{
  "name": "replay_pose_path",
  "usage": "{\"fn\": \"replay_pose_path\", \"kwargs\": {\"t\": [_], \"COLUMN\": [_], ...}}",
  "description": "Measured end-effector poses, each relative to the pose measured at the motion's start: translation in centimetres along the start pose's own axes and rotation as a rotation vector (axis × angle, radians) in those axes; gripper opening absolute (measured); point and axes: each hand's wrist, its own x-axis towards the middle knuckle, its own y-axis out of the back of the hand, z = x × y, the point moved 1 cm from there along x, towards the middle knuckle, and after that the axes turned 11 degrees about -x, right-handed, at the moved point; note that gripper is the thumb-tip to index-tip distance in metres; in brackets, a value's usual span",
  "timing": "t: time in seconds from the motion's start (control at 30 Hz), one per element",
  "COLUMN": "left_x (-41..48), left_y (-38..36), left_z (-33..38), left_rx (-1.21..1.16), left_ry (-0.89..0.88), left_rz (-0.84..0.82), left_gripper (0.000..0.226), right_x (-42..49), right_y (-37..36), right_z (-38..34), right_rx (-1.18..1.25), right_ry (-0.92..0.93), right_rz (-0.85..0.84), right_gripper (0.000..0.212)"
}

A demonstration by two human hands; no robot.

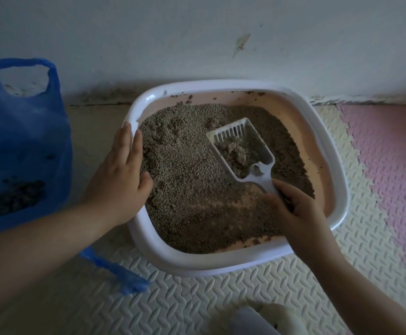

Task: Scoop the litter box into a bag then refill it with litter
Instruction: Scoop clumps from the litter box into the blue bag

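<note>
A litter box [337, 189] with a white rim and pink inside sits on the floor against the wall, partly filled with grey-brown litter [185, 189]. My right hand [293, 209] grips the handle of a white slotted scoop [243, 146], which holds a clump of soiled litter above the litter surface. My left hand [120, 175] lies flat on the box's left rim, fingers together and holding nothing. A blue plastic bag [23, 146] stands to the left of the box, with dark litter clumps visible through its lower part.
The box rests on cream and pink foam floor mats [342, 262]. A stained white wall [197, 39] runs directly behind it. A blurred pale object [252, 320] shows at the bottom edge. A strip of the bag [117, 272] trails on the mat.
</note>
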Motion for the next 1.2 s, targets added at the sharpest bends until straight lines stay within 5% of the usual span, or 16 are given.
{"fn": "replay_pose_path", "kwargs": {"t": [0.67,0.8,1.2], "left_x": [0.0,0.0,-0.1], "left_y": [0.2,0.2,0.5], "left_z": [0.3,0.4,0.5], "left_rx": [0.014,0.015,0.02], "left_ry": [0.023,0.027,0.038], "left_rz": [-0.014,-0.013,-0.019], "left_gripper": [0.075,0.075,0.074], "right_x": [-0.6,-0.4,-0.6], "right_y": [-0.4,-0.4,0.1], "right_z": [0.4,1.0,0.7], "right_rx": [0.058,0.138,-0.142], "right_ry": [-0.093,-0.135,0.057], "right_rz": [-0.06,-0.039,-0.016], "right_gripper": [0.037,0.019,0.024]}}
